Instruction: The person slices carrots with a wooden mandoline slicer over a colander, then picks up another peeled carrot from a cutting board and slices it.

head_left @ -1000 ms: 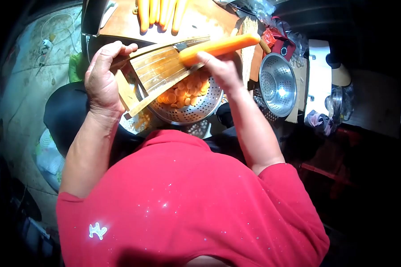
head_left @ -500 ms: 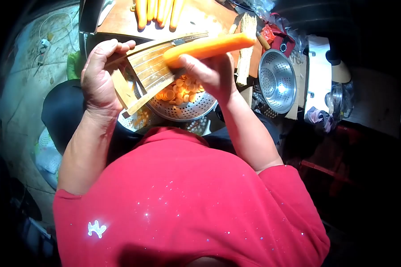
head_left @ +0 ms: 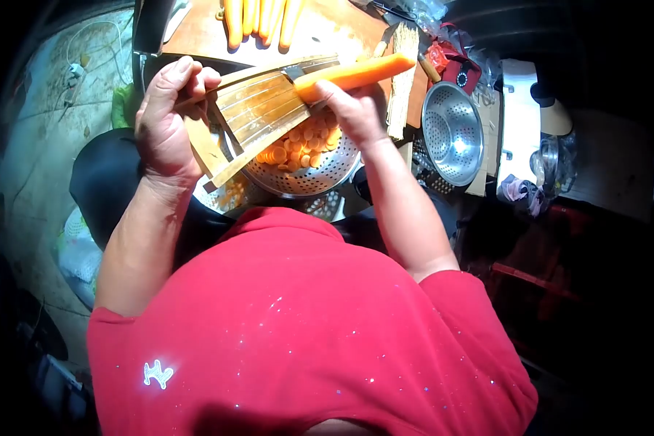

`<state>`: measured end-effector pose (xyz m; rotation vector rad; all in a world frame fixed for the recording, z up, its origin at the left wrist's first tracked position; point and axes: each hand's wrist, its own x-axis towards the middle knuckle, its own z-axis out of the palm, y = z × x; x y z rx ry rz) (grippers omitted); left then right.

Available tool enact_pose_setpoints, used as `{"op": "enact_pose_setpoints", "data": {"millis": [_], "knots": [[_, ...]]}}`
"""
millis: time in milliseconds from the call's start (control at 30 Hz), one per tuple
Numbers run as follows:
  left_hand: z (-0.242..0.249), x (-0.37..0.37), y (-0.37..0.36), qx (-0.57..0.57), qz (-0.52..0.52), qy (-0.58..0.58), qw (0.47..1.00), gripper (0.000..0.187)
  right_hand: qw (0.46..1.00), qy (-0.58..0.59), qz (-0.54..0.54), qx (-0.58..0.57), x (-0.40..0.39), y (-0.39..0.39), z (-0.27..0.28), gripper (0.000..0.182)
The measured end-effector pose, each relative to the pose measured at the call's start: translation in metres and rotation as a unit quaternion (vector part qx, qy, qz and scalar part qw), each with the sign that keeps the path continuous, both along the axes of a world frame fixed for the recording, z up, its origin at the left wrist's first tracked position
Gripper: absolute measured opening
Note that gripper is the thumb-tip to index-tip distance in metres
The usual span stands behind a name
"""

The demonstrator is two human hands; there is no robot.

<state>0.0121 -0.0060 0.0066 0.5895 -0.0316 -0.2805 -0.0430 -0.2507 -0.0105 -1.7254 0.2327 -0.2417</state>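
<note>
My left hand point(head_left: 168, 120) is closed around the near end of a wooden slicer point(head_left: 258, 109), which slants up and away to the right. In my right hand point(head_left: 354, 115) is a peeled carrot point(head_left: 360, 75), its left end against the slicer board beside the dark blade. Below the slicer a metal colander point(head_left: 298, 184) holds many round carrot slices point(head_left: 305, 145); the slicer covers part of it. Several whole carrots point(head_left: 261, 20) lie side by side on the orange-brown table at the top.
A second metal colander point(head_left: 453, 133) stands at the right. Between it and the carrots lie a straw brush point(head_left: 402, 80) and a wooden handle point(head_left: 429, 69). A red pouch point(head_left: 461, 75) and plastic bags sit behind. A white cable point(head_left: 116, 47) runs over the floor at left.
The carrot in my right hand has slid to the right along the slicer, toward the blade, uncovering more of the board. My left hand and the slicer have shifted only slightly.
</note>
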Motion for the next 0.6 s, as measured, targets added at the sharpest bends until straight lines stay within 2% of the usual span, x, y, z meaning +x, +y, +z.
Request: {"op": "enact_pose_setpoints", "data": {"millis": [33,67,133,200,233,267,333,400,467,533,567,600], "knots": [[0.0,0.001,0.001,-0.006,-0.004,-0.003,1.0,0.015,0.998,0.031,-0.035,-0.05,0.008,-0.02,-0.02,0.033],[0.001,0.001,0.001,-0.007,-0.003,-0.003,1.0,0.015,0.987,0.082,-0.082,-0.108,0.009,-0.03,-0.018,0.032],[0.004,0.001,-0.001,0.0,0.01,-0.004,1.0,0.015,0.98,0.116,-0.108,-0.118,0.013,-0.03,-0.012,0.032],[0.005,0.001,-0.001,0.0,0.014,-0.002,1.0,0.014,0.995,0.102,-0.013,-0.015,0.009,-0.021,-0.015,0.033],[0.005,0.0,-0.001,0.003,0.015,0.001,1.0,0.014,0.998,0.042,0.055,-0.001,0.002,0.002,0.01,0.031],[0.005,-0.001,-0.002,0.004,0.016,0.004,1.0,0.014,0.987,-0.021,0.098,-0.126,-0.007,0.019,0.024,0.029],[0.007,-0.003,-0.002,0.009,0.023,0.007,1.0,0.015,0.955,-0.125,0.114,-0.245,-0.015,0.035,0.032,0.027],[0.004,-0.003,-0.002,0.001,0.016,0.004,1.0,0.015,0.997,0.031,0.013,-0.068,-0.007,0.019,0.014,0.031],[0.003,-0.002,0.0,-0.007,0.012,0.004,1.0,0.015,0.993,0.097,-0.052,-0.041,0.013,-0.029,-0.034,0.033],[0.003,-0.001,0.001,0.026,0.015,0.014,0.999,0.015,0.984,0.12,-0.126,-0.022,0.013,-0.025,-0.018,0.032],[0.002,0.0,0.001,0.016,0.017,0.014,1.0,0.015,0.981,0.14,-0.11,-0.082,0.011,-0.019,-0.009,0.029],[0.003,0.001,0.002,0.014,0.02,0.016,1.0,0.015,0.989,0.136,-0.061,0.001,0.007,-0.014,-0.011,0.034]]}}
